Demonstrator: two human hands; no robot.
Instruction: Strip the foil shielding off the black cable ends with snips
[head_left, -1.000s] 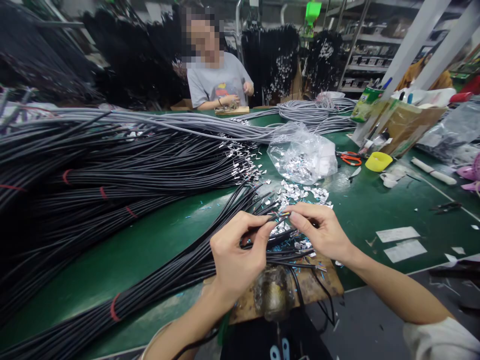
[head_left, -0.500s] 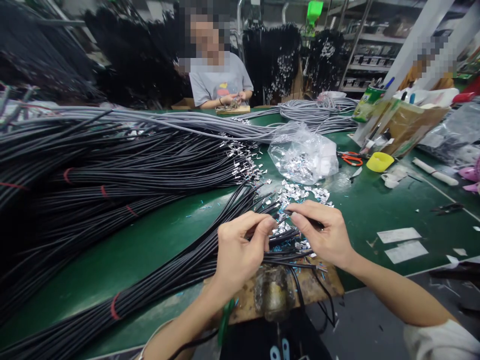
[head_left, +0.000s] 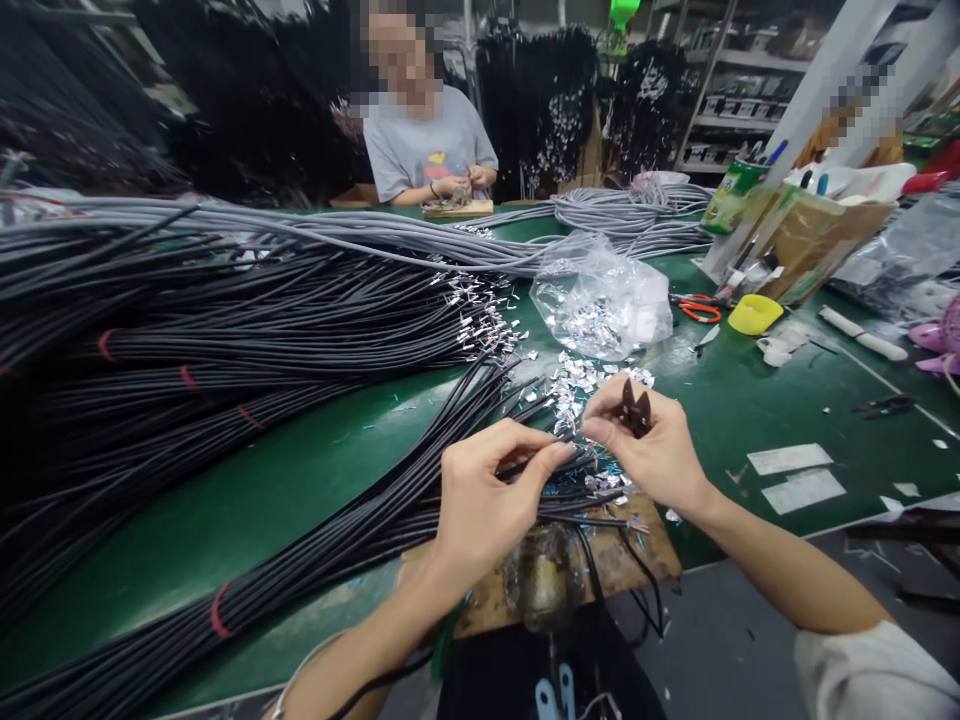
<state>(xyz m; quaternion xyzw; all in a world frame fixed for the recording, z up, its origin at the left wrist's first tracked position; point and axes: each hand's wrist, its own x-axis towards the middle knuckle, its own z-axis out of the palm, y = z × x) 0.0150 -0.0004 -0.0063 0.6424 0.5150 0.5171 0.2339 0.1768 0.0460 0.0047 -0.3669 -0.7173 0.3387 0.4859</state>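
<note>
My left hand pinches the end of a black cable between thumb and forefinger, above a bundle of black cables. My right hand has dark-jawed cutters tucked in its palm, the jaws pointing up and slightly apart. Its thumb and forefinger come together close to the left fingertips; anything tiny between them is too small to make out. Below and behind both hands are silver foil scraps and blue wire bits. Under my wrists lies a worn wooden board with a glass-like jar at it.
Red-tied black cables and grey cables fill the left. A plastic bag of scraps, orange-handled scissors, a yellow tape-like ring and paper labels lie right. Across the table sits a person.
My right hand has turned upward, bringing the cutters' jaws into view. My left hand has shifted slightly right, its fingertips nearer the right hand. The whole view has shifted slightly.
</note>
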